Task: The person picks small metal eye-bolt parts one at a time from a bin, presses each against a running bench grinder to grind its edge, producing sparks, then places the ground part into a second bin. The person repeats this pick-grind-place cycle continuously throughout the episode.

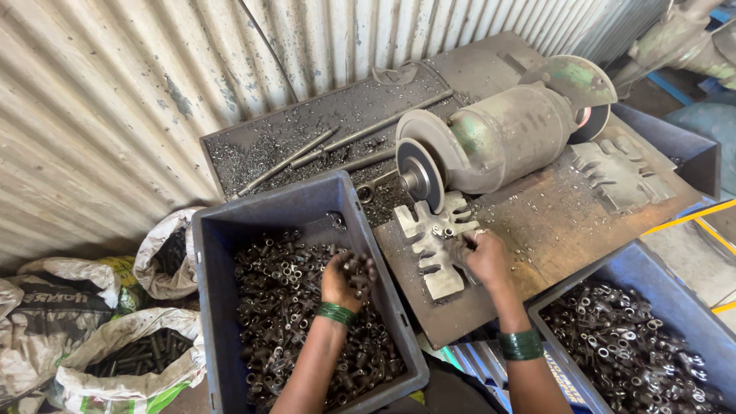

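Two hands, two jobs going at once. Your left hand (346,280) is cupping a fistful of small metal fittings (357,268) over the left bin (215,307), grip curled closed around them, so a ready supply is hanging right above where the rest are lying. Your right hand (484,258) is pinching one small fitting (465,242) at the notched metal plate (434,244), fingers narrow around it; I can't really tell how the piece is sitting in the slot, it's too tiny.

That plate is lying flat on the worktop (537,230), just beside the grinding wheel (418,173), probably so each piece is resting steady near the stone. The bench grinder (502,136) is sitting across the middle, a second wheel at its far end (592,115) and a matching plate (617,175) near it.

Loose rods (345,142) are lying in the gritty tray (253,149) behind. A right bin (652,291) full of similar fittings is sitting near your right elbow, and sacks (115,353) of parts are slumping against the corrugated wall (92,115).
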`<action>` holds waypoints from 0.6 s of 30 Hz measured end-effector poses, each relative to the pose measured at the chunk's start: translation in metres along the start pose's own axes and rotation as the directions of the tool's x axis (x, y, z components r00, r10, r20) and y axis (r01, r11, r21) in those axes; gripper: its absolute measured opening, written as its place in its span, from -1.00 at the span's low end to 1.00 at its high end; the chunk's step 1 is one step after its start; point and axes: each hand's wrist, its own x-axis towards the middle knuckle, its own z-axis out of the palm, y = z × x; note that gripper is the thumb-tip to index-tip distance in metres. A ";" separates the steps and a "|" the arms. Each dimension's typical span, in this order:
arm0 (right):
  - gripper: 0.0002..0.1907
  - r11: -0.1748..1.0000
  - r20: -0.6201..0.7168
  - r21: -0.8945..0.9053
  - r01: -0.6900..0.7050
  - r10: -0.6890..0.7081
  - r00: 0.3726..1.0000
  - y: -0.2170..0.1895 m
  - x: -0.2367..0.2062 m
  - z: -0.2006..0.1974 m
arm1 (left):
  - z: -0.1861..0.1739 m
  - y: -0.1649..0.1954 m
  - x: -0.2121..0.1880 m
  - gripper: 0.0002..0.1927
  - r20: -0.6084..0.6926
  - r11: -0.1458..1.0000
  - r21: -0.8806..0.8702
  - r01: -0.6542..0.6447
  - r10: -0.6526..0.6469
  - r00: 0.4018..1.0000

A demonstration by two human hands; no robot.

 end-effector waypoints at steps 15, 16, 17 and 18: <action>-0.70 0.995 -0.177 -0.037 0.096 -0.101 0.979 0.012 0.020 0.026 | -0.001 -0.003 -0.011 -0.66 0.256 0.984 0.089 -0.151 0.124 0.959; -0.68 0.999 -0.128 -0.026 0.026 -0.029 0.991 0.012 0.021 0.026 | -0.001 -0.003 -0.012 -0.68 0.240 0.985 0.081 -0.155 0.132 0.962; -0.67 0.995 -0.172 -0.040 0.094 -0.100 0.980 0.012 0.023 0.026 | -0.002 -0.003 -0.012 -0.69 0.224 0.984 0.074 -0.160 0.140 0.965; -0.67 0.985 -0.216 -0.058 0.162 -0.171 0.961 0.012 0.024 0.026 | -0.003 -0.003 -0.012 -0.70 0.208 0.984 0.065 -0.165 0.149 0.967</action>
